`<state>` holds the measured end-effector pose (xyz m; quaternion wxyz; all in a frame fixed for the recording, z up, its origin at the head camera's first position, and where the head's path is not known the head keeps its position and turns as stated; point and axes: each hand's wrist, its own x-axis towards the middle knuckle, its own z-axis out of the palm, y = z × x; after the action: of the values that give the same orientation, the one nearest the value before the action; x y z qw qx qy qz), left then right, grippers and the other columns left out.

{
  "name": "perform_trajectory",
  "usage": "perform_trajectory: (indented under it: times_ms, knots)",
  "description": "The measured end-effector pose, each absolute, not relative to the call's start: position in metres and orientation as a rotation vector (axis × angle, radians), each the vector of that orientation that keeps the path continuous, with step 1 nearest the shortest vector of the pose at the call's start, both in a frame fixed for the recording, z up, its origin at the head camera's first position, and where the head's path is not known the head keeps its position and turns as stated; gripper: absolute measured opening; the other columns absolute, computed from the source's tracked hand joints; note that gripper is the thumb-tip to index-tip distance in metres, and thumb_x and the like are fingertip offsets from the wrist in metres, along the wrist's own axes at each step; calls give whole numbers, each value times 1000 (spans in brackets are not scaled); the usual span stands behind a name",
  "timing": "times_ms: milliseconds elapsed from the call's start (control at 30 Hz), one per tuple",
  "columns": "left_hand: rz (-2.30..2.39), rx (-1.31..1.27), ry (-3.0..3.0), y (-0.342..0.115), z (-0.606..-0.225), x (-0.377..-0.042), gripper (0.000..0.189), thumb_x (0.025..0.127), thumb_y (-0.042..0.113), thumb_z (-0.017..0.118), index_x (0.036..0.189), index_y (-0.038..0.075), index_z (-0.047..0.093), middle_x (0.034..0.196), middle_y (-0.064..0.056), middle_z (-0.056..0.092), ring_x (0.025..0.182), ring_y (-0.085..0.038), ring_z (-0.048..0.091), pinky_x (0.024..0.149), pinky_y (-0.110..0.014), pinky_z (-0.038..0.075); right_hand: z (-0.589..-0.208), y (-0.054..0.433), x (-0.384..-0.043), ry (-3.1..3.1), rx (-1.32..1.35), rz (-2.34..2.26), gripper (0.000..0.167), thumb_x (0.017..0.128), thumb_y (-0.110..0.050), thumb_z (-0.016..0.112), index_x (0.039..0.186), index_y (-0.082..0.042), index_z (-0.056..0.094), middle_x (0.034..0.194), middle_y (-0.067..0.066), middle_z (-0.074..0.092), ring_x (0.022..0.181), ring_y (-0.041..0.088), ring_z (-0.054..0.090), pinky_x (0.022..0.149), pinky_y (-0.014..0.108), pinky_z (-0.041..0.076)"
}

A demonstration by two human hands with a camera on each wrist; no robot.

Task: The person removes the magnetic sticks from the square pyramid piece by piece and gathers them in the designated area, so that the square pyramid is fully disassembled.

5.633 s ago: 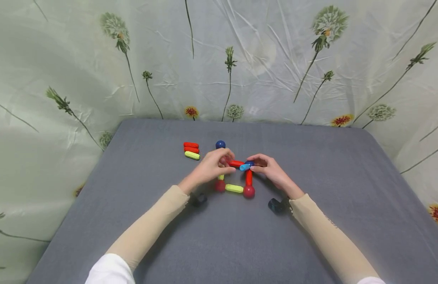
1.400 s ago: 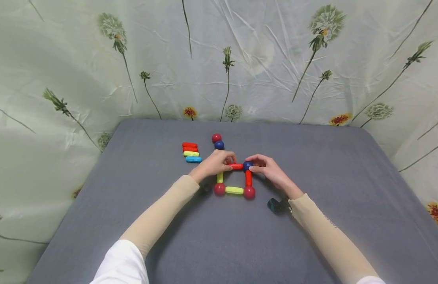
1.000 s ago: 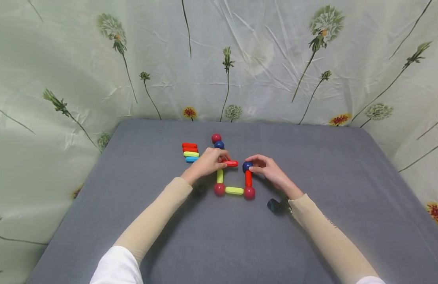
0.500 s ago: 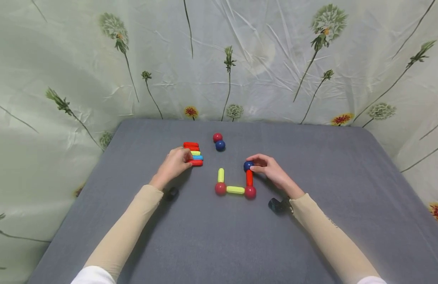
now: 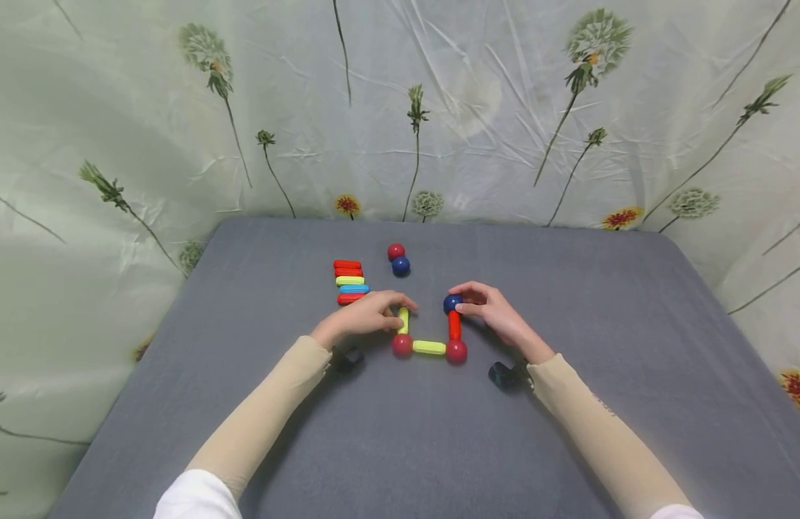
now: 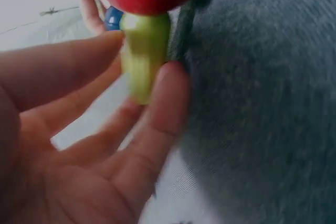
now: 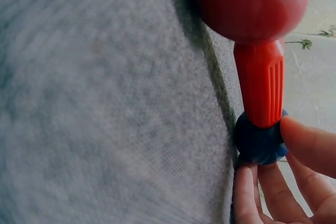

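Note:
On the grey table lies a three-sided figure of rods and balls. Its left yellow rod [image 5: 403, 316] joins a red ball [image 5: 403, 346], and the front yellow rod [image 5: 429, 347] runs to a second red ball [image 5: 456, 352]. From there a red rod [image 5: 455, 326] leads back to a blue ball [image 7: 262, 140]. My right hand [image 5: 487, 311] pinches this blue ball between thumb and fingers. My left hand [image 5: 372, 313] is at the left yellow rod, thumb and index finger spread on either side of it. The left wrist view is blurred there.
Left of the figure lies a row of loose rods, red, yellow and blue [image 5: 354, 289]. A loose red ball [image 5: 396, 251] and a loose blue ball [image 5: 401, 267] sit behind the figure. A flowered cloth [image 5: 400, 144] hangs beyond the table's far edge.
My left hand took the far red rod and a blue rod off, laid them in the row, then came back right to the yellow rod. A red ball moved back beside the loose blue one.

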<state>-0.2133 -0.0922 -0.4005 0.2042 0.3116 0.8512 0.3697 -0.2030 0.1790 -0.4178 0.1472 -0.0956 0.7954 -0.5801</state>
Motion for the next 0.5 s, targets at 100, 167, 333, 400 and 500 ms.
perform_trajectory:
  times_ms: [100, 167, 333, 400, 500]
  knots:
    - [1106, 876, 2437, -87, -402, -214, 22, 83, 1, 69, 104, 5, 68, 102, -6, 57, 81, -16, 55, 73, -27, 48, -418, 179, -203, 2288, -271, -1666, 31, 93, -5, 59, 123, 1, 58, 122, 19, 56, 107, 31, 52, 90, 37, 43]
    - [1186, 853, 2462, -88, -403, -215, 16, 80, 1, 73, 95, 4, 68, 96, -6, 55, 79, -18, 56, 73, -27, 49, -418, 178, -203, 2287, -261, -1666, 31, 93, -5, 59, 123, 1, 58, 122, 18, 56, 107, 30, 52, 90, 37, 43]
    - [1361, 722, 2505, -107, -399, -211, 15, 81, -2, 73, 94, 1, 67, 98, -10, 53, 80, -21, 61, 71, -30, 50, -418, 178, -203, 2291, -273, -1656, 31, 93, -5, 59, 123, 1, 58, 123, 19, 56, 107, 31, 51, 90, 37, 43]
    - [1361, 663, 2599, -118, -397, -209, 15, 80, -2, 73, 93, 1, 67, 97, -11, 56, 78, -22, 62, 69, -31, 49, -417, 178, -202, 2295, -283, -1652, 32, 93, -5, 59, 124, 2, 57, 124, 20, 55, 108, 31, 51, 91, 37, 42]
    - [1256, 570, 2788, -133, -397, -207, 15, 78, 0, 75, 87, 4, 64, 89, -10, 59, 74, -22, 57, 66, -32, 45, -417, 179, -203, 2301, -288, -1651, 32, 93, -5, 59, 124, 3, 57, 124, 21, 55, 109, 31, 51, 92, 38, 42]
